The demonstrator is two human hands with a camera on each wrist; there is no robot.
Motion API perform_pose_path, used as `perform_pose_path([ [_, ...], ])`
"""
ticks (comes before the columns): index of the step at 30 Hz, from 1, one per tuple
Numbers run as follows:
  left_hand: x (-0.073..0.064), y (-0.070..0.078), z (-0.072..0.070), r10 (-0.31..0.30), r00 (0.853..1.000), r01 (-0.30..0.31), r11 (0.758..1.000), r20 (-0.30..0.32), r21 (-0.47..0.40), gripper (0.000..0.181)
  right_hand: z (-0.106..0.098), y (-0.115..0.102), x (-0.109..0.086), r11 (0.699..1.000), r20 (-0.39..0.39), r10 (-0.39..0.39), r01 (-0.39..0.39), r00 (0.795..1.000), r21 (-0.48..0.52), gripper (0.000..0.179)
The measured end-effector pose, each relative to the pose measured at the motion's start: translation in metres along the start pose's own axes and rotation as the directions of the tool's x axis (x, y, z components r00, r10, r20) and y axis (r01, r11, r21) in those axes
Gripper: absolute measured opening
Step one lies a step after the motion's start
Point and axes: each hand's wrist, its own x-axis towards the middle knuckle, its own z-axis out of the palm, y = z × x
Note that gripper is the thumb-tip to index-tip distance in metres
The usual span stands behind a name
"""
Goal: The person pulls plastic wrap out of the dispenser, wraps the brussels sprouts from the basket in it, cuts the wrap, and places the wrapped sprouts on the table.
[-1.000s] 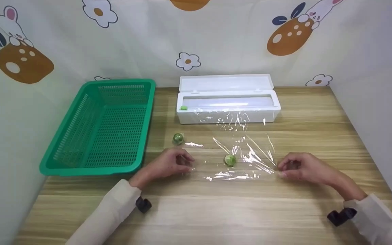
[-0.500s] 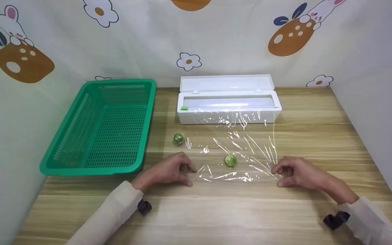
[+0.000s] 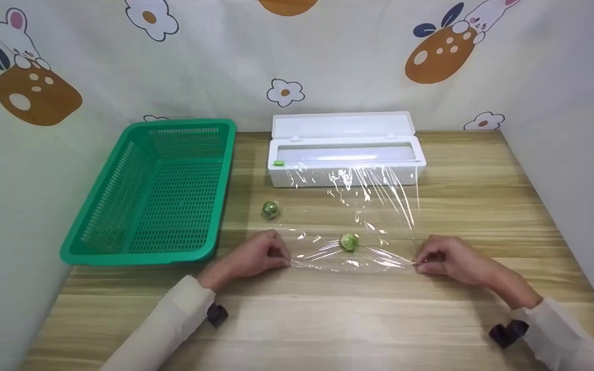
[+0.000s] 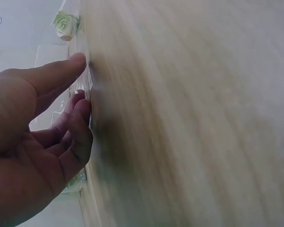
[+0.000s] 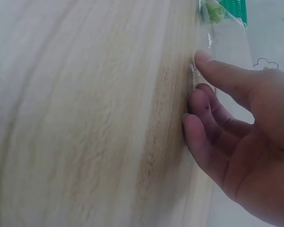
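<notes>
A sheet of clear cling film runs from a white cling film dispenser toward the front of the table. At the sheet's near left corner my left hand pinches the film. My right hand pinches the near right corner, and taut creases run from both hands toward the middle. Between them sits a Brussels sprout, also visible in the left wrist view near the top (sprout). Another Brussels sprout, shiny with film round it, lies beyond my left hand.
A green plastic basket stands on the left of the wooden table. The dispenser's lid is raised, and a green slide cutter sits at its left end. A patterned curtain borders the back and sides.
My right hand first moved slightly left and down to the film's corner. Both hands have closed on the corners, and the front edge now looks tauter. The sprouts stay in place.
</notes>
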Motion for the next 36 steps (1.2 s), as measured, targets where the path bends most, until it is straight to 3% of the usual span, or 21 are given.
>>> perform_pose_path([
  [10,0.0,0.002,-0.009,-0.057,0.998,0.053,0.991,-0.036,-0.125,0.009,-0.007,-0.002,0.002,0.996,-0.061,0.062,-0.058,0.996,0.065,0.007],
  [14,0.004,0.003,-0.015,-0.134,0.988,0.117,0.976,-0.08,-0.182,0.009,-0.012,-0.003,0.006,0.986,-0.06,0.132,-0.125,0.989,0.109,0.009],
  [18,0.011,0.004,-0.015,-0.231,0.959,0.189,0.952,-0.163,-0.241,0.007,-0.013,-0.001,0.013,0.962,-0.059,0.23,-0.217,0.971,0.166,0.016],
  [22,0.018,0.005,-0.007,-0.276,0.924,0.205,0.942,-0.265,-0.265,0.005,-0.013,0.001,0.019,0.928,-0.049,0.332,-0.317,0.942,0.197,0.021],
  [27,0.026,0.005,0.004,-0.311,0.867,0.239,0.945,-0.39,-0.222,0.004,-0.01,0.001,0.028,0.883,-0.052,0.451,-0.437,0.891,0.168,0.027],
  [29,0.029,0.005,0.007,-0.32,0.85,0.262,0.946,-0.417,-0.193,0.005,-0.008,0.001,0.032,0.864,-0.061,0.49,-0.476,0.869,0.166,0.031],
  [31,0.03,0.005,0.009,-0.327,0.843,0.278,0.945,-0.427,-0.173,0.005,-0.007,0.001,0.034,0.845,-0.064,0.523,-0.507,0.85,0.172,0.034],
  [34,0.03,0.005,0.01,-0.332,0.847,0.28,0.942,-0.415,-0.183,0.003,-0.009,0.001,0.035,0.842,-0.058,0.531,-0.519,0.845,0.15,0.036],
  [36,0.028,0.006,0.009,-0.361,0.84,0.285,0.929,-0.404,-0.237,0.006,-0.012,0.001,0.034,0.837,-0.041,0.537,-0.527,0.842,0.146,0.035],
])
